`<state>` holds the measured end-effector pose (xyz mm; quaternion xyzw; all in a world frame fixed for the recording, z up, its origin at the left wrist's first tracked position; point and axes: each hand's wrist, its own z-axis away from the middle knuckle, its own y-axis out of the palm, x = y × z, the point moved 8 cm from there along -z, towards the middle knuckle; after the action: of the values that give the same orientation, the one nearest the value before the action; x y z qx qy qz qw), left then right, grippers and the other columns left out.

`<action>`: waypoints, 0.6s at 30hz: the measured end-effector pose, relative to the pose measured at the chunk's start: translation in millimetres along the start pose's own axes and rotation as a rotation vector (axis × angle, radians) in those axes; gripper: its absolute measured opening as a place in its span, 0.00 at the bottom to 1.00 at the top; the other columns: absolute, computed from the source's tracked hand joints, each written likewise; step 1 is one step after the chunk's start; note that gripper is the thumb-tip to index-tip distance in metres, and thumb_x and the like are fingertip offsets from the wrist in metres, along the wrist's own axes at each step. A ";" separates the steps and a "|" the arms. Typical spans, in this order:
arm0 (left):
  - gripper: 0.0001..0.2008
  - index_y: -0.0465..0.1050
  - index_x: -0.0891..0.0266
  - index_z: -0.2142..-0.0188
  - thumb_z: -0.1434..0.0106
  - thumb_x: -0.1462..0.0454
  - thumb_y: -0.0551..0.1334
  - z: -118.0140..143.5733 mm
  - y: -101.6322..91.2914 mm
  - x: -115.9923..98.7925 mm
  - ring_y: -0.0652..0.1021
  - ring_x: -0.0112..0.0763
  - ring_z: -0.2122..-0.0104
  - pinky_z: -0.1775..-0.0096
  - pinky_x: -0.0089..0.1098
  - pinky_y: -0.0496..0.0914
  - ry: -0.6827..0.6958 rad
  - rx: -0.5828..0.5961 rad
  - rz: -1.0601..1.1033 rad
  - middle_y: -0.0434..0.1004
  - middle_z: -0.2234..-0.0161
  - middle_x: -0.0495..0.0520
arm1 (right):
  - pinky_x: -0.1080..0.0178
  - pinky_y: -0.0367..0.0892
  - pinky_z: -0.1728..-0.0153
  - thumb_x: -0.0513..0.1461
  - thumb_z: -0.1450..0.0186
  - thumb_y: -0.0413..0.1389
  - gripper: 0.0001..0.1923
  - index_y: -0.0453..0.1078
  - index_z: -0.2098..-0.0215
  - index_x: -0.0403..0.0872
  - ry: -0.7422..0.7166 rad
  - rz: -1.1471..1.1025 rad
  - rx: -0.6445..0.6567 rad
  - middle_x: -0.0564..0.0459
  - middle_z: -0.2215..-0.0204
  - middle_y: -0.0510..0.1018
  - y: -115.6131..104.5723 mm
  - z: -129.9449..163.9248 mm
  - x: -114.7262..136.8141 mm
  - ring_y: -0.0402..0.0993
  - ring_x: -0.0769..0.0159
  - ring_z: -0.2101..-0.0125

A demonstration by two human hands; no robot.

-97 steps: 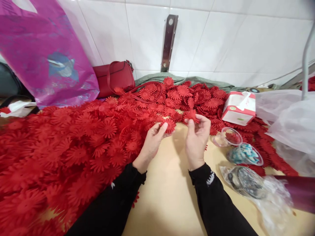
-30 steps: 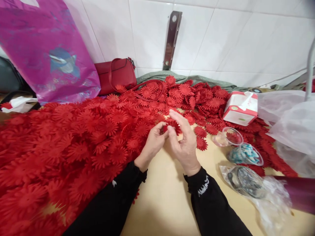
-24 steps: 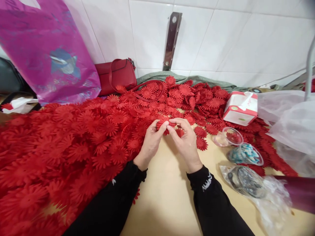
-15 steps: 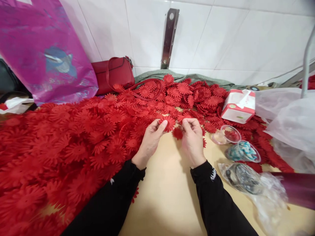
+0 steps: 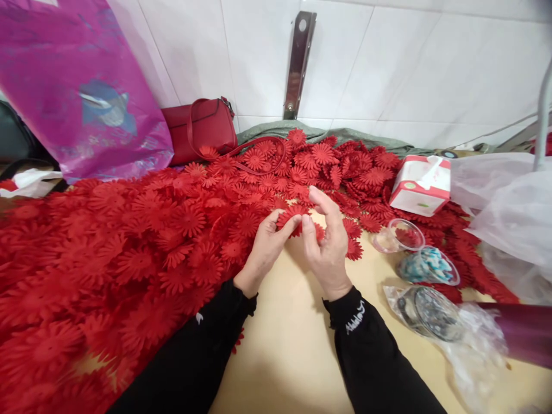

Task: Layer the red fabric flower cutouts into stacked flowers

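White tiled wall (image 5: 388, 63) at the back, tan tabletop (image 5: 293, 345) under my arms, and pretty much everything in between is buried in red. Going left to right: a purple plastic bag (image 5: 81, 86) leans against the wall, a red handbag (image 5: 200, 126) sits just beside it, and the big heap of red fabric flowers (image 5: 142, 247) spreads from the left edge all the way across the back.

My left hand (image 5: 265, 250) is pinched shut on one red flower (image 5: 293, 217), thumb and fingertips gripping its left edge just above the bare table at the rim of the heap. My right hand (image 5: 328, 244) is right up against it, fingers half open and curled, thumb meeting the flower's underside. There might be a second petal layer tucked behind that thumb, but it's red on red and I honestly can't tell. A few loose flowers (image 5: 352, 238) lie just past my right hand.

Further right: a clear cup (image 5: 399, 237), a clear tub of blue and white bits (image 5: 426, 267), a pink and white tissue box (image 5: 421, 184) behind them, then crinkly clear plastic bags (image 5: 509, 218).

As for the step, I'd say I'm mid-fiddle on this single flower, lining up or pressing its layers at the centre. Next move probably needs a steady left pinch while the right fingertips work the middle without crushing the petals.
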<state>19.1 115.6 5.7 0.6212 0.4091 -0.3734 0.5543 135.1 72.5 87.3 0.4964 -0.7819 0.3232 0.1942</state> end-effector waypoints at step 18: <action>0.10 0.75 0.62 0.64 0.35 0.57 0.68 4.6 12.5 3.6 0.77 0.28 0.66 0.57 0.29 0.72 -0.027 0.119 -0.058 0.79 0.66 0.49 | 0.55 0.74 0.50 0.43 0.28 0.56 0.15 0.68 0.44 0.53 0.416 -0.218 -0.452 0.50 0.51 0.78 -34.4 16.5 -81.6 0.79 0.63 0.57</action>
<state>31.9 110.7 6.7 0.6359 0.3966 -0.4214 0.5106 201.7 103.8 35.4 0.4451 -0.7195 0.2134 0.4885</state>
